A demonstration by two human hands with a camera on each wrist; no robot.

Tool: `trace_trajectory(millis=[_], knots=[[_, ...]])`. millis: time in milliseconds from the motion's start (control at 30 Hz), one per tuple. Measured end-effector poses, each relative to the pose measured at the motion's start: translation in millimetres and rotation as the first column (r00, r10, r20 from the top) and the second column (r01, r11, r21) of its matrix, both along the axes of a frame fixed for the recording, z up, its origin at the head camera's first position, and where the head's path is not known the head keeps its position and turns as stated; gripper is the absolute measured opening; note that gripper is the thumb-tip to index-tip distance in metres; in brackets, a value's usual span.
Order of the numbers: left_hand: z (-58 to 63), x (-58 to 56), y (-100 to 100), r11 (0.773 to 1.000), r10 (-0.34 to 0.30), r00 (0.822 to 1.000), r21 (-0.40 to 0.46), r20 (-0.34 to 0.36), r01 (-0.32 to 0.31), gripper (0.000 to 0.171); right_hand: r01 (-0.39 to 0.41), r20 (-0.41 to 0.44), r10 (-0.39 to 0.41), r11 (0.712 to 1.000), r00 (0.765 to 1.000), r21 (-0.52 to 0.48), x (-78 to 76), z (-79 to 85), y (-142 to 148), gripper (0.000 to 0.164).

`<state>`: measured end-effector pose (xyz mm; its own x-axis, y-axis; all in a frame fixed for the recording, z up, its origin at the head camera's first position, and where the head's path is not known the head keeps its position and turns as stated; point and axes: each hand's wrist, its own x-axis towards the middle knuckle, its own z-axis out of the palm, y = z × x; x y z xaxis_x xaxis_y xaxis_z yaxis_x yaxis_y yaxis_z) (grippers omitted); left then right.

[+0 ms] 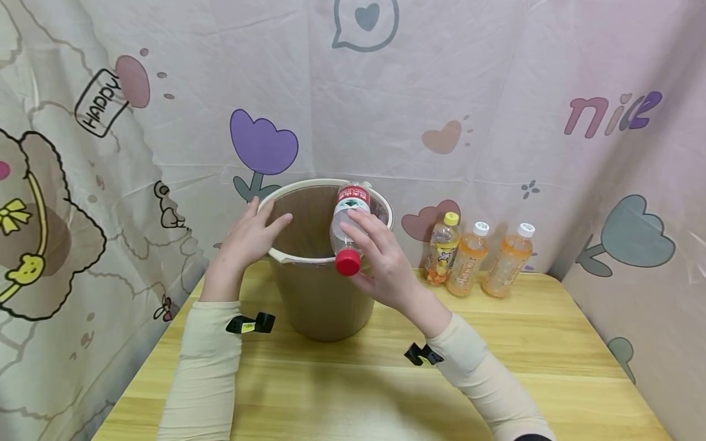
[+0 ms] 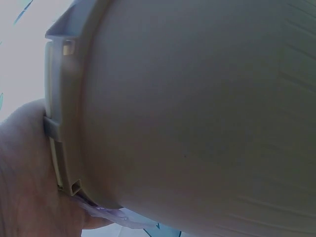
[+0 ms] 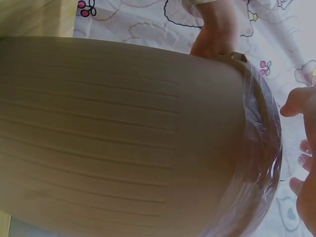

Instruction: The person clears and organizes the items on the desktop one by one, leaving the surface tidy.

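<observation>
A brown trash bin [image 1: 325,306] with a pale rim and a thin clear plastic liner [image 3: 261,133] over its edge stands on the wooden table. My right hand [image 1: 388,263] holds a clear plastic bottle [image 1: 342,233] with a red cap and red-and-white label above the bin's opening. The bottle is tilted, its cap towards me over the near rim. On the bin's left side, my left hand [image 1: 245,239] rests at the rim, fingers spread and thumb over the opening. The left wrist view shows this hand [image 2: 29,168] against the rim's outer edge.
To the right of the bin stand a yellow-capped bottle [image 1: 441,251] and two white-capped bottles with orange tint, one nearer [image 1: 467,260] and one farther right [image 1: 507,263]. A printed cloth [image 1: 353,110] hangs behind the wooden table [image 1: 309,392].
</observation>
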<state>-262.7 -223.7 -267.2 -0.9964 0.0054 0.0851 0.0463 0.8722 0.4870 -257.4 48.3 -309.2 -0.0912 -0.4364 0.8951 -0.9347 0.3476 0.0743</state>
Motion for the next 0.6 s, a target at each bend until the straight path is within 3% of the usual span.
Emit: trace_trajectory(millis=[400, 600], knots=[[-0.6, -1.2, -1, 1.000, -0.002, 1.000, -0.003, 0.005, 0.002, 0.083, 0.034, -0.016, -0.032, 0.989, 0.999, 0.141, 4.0, -6.5, 3, 0.057], [-1.4, -1.6, -1, 1.000, -0.002, 1.000, 0.000, 0.007, 0.002, 0.083, 0.041, -0.031, -0.037, 0.988, 0.999, 0.149, 5.7, -10.1, 6, 0.056]])
